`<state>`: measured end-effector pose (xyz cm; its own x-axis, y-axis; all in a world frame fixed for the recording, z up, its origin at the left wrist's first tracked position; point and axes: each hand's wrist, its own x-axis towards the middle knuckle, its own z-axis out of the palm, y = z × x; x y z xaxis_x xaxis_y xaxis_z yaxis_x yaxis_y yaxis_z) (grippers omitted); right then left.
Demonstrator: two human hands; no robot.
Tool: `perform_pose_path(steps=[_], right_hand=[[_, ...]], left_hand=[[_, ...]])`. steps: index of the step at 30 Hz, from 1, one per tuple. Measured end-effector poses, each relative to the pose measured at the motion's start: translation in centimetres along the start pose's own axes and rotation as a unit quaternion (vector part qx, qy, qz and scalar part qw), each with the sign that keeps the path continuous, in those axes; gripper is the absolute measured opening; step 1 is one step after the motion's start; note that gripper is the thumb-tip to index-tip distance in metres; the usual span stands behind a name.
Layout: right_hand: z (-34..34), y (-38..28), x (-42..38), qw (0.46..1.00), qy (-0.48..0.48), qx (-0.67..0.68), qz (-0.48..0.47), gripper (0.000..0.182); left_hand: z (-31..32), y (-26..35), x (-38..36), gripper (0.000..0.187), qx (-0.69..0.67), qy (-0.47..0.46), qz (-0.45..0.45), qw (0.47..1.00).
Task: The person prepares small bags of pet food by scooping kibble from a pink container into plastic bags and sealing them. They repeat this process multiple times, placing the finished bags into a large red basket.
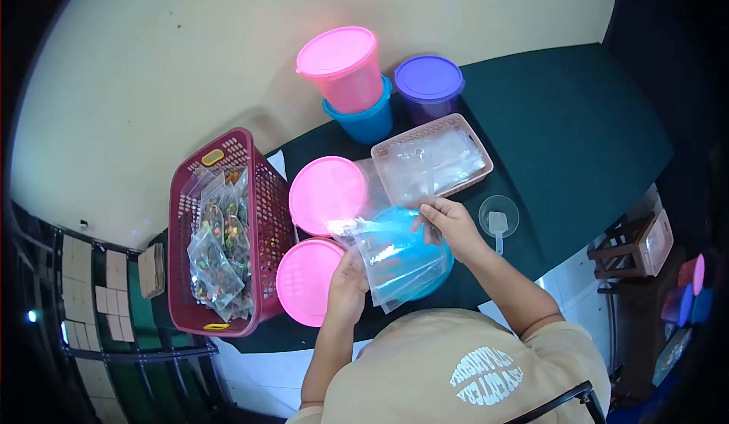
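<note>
the left hand [348,281] and the right hand [448,223] both pinch a clear plastic bag [391,261]. the bag is held over a blue tub [437,268], near two pink lids [328,191].

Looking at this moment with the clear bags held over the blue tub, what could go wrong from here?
1. The left hand and right hand hold several thin clear plastic bags stacked together; two may cling and get taken as one.
2. The bags hang over the blue container with a loose grip; one could slip out.
3. The small clear dish with scoop sits close to the right forearm and could be knocked.
</note>
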<state>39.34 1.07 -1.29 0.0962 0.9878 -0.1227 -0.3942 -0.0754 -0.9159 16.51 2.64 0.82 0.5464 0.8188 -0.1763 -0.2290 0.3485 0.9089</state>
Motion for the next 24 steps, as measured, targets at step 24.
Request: perform_pose_path(steps=[24], right_hand=[[-15.8, 5.7, 11.1, 0.845, 0.333, -0.418, -0.015, 0.024]], left_hand=[[-3.7, -1.0, -3.1, 0.035, 0.087, 0.078, 0.07, 0.991]])
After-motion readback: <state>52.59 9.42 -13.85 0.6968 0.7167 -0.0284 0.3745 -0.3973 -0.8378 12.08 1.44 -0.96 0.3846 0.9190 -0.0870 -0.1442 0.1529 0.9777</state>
